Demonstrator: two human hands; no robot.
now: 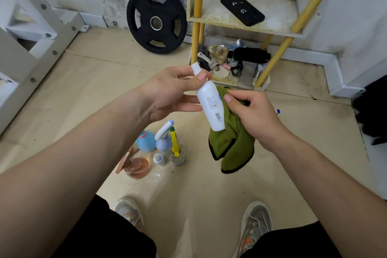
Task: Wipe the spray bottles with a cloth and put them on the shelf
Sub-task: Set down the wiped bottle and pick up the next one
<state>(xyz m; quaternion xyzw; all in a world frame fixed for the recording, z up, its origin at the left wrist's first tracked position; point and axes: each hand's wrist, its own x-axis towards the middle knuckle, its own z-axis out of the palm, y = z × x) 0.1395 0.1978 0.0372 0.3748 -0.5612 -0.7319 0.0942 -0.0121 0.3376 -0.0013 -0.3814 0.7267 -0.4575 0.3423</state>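
my left hand [167, 92] pinches the neck of the white spray bottle [210, 103] at the centre of the frame, tilted with its cap toward the upper left, while my right hand [251, 115] grips the green cloth [232, 144] against the bottle's right side. four more spray bottles [159, 148] stand together on the floor below my left hand. the yellow-posted shelf [240, 21] at the upper right holds a black phone case [241, 9].
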